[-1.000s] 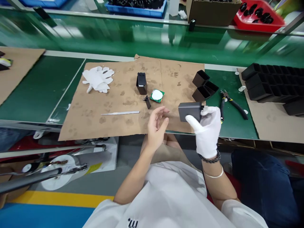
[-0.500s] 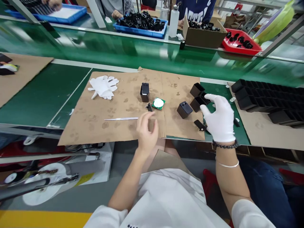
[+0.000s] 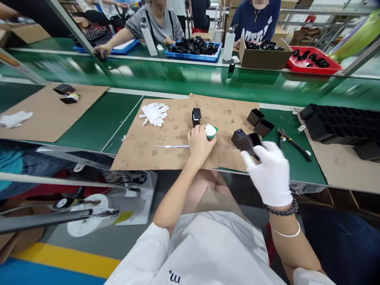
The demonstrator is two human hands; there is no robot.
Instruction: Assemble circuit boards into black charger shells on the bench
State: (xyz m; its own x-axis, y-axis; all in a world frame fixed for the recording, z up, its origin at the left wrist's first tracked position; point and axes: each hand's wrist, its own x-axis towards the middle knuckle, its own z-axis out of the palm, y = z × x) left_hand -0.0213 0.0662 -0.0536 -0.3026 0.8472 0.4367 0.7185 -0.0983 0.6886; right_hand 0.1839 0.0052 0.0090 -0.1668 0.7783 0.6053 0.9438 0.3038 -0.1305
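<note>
Grn board [image 3: 211, 131] in from R edge of cardboard [image 3: 166, 159], at curled bare L hand [image 3: 200, 144] (can't tell if gripped), L of gloved R hand [image 3: 269, 173] gripping blk case [image 3: 245, 145] nr same edge.

Black hollow case [image 3: 248, 145]: open-ended, tilted, in gloved right hand [image 3: 269, 172]. Green board [image 3: 211, 131]: round white top facing up, edge hidden by left hand [image 3: 201, 143].
</note>
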